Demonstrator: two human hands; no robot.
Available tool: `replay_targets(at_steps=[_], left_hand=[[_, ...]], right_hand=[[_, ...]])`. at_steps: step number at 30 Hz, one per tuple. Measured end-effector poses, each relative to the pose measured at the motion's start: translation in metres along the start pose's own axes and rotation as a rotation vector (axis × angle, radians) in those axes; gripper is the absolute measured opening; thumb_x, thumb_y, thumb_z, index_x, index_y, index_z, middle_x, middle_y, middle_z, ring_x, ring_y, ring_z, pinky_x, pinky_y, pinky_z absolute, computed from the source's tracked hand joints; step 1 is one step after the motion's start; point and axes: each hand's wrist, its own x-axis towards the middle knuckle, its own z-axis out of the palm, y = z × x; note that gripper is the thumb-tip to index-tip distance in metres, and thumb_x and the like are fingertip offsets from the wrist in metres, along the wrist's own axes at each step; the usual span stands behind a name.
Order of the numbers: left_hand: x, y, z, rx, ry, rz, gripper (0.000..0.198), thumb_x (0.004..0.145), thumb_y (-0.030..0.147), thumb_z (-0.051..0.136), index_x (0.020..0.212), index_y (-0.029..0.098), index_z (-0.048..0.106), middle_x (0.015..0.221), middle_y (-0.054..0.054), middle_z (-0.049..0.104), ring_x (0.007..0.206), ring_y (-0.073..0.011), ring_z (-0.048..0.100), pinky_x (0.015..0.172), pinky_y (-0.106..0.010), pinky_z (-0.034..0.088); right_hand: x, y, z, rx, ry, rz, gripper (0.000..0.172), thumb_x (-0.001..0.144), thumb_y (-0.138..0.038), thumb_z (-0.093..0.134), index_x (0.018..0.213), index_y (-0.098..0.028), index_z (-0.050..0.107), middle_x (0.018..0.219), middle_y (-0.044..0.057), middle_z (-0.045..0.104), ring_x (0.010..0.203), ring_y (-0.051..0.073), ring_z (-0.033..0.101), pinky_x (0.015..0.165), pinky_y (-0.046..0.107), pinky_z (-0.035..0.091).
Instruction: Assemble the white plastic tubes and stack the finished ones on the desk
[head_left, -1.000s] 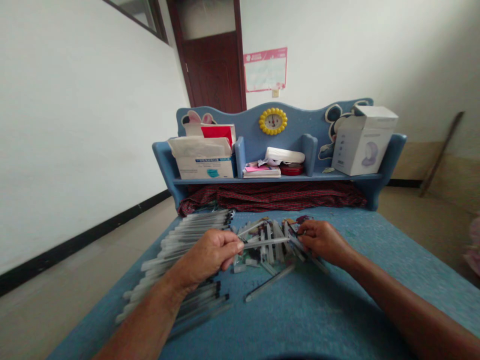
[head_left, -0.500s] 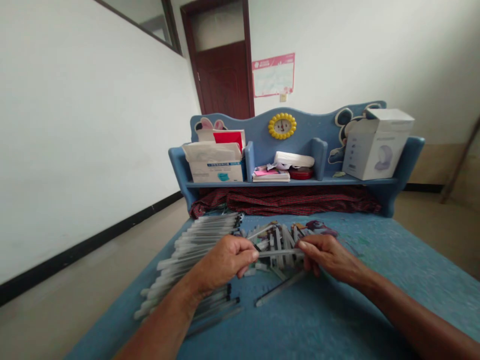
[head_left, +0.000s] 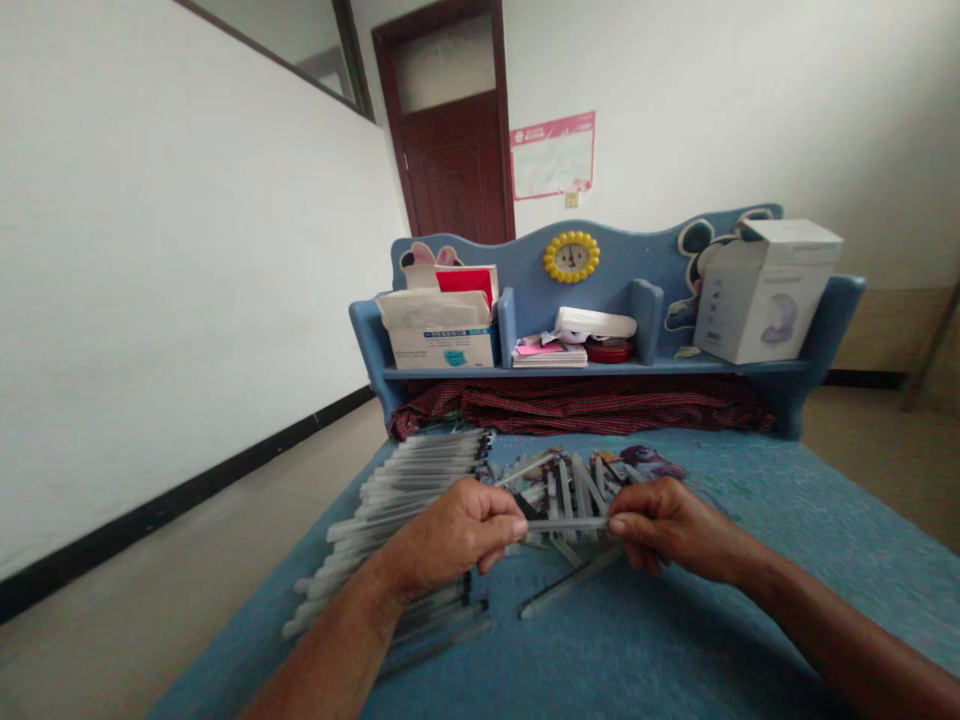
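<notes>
Between both hands a translucent pen [head_left: 567, 524] is held level above the blue desk. My left hand [head_left: 480, 525] pinches its left end, and my right hand [head_left: 654, 527] has its right end between thumb and fingers. To the left, pens with dark tips [head_left: 405, 490] lie side by side in a long row, partly under my left forearm. Just behind the held pen is a jumbled pile of loose pens and clear parts [head_left: 574, 478]. One separate pen [head_left: 559, 592] lies slanted in front of the pile.
Along the back of the blue desk [head_left: 720, 640] runs a shelf [head_left: 652, 370] with a mask box [head_left: 439, 335], a red round tin [head_left: 609, 351] and a white carton [head_left: 765, 300]. Dark checked cloth [head_left: 570, 408] lies beneath it. A wall [head_left: 187, 250] stands left.
The view has shifted slightly, so everything sits a little farther right and lower. Both hands still grip the same pen, which appears slightly lower against the pile.
</notes>
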Motion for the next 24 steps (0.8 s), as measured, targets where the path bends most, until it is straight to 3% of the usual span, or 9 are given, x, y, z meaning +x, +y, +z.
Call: replay_targets(at_steps=[9,14,18,24], left_hand=[[-0.002,0.001,-0.004,-0.021,-0.044,0.001,0.026,0.079,0.036,0.053,0.071,0.012,0.06,0.046,0.006,0.045,0.042,-0.0058,0.035,0.044,-0.018,0.026],[0.0,0.009,0.008,0.005,-0.107,0.033,0.027,0.079,0.037,0.052,0.072,0.012,0.06,0.049,0.006,0.044,0.045,-0.0066,0.036,0.045,-0.019,0.026],[-0.004,0.016,0.017,0.089,-0.16,0.035,0.026,0.083,0.034,0.047,0.073,0.013,0.059,0.053,0.005,0.042,0.05,-0.0077,0.038,0.048,-0.019,0.027],[-0.014,0.033,0.027,0.321,-0.193,0.135,0.032,0.087,0.034,0.042,0.061,0.016,0.047,0.055,0.006,0.038,0.053,-0.0076,0.038,0.048,-0.019,0.026]], right_hand=[[-0.002,-0.005,-0.004,-0.1,-0.031,-0.069,0.035,0.085,-0.045,0.049,0.068,-0.015,0.055,0.057,-0.002,0.054,0.048,0.008,0.048,0.045,0.019,0.033],[-0.01,-0.028,0.014,-0.489,-0.052,-0.167,0.021,0.086,-0.033,0.051,0.074,-0.017,0.057,0.06,-0.004,0.048,0.055,0.007,0.044,0.05,0.02,0.029],[-0.021,-0.044,0.031,-0.785,-0.003,-0.189,0.023,0.089,-0.028,0.044,0.071,-0.017,0.053,0.056,-0.005,0.048,0.051,0.007,0.045,0.049,0.021,0.025],[-0.039,-0.066,0.026,-1.012,-0.06,-0.251,0.022,0.091,-0.023,0.041,0.072,-0.018,0.053,0.06,-0.002,0.057,0.048,0.008,0.049,0.044,0.023,0.024]])
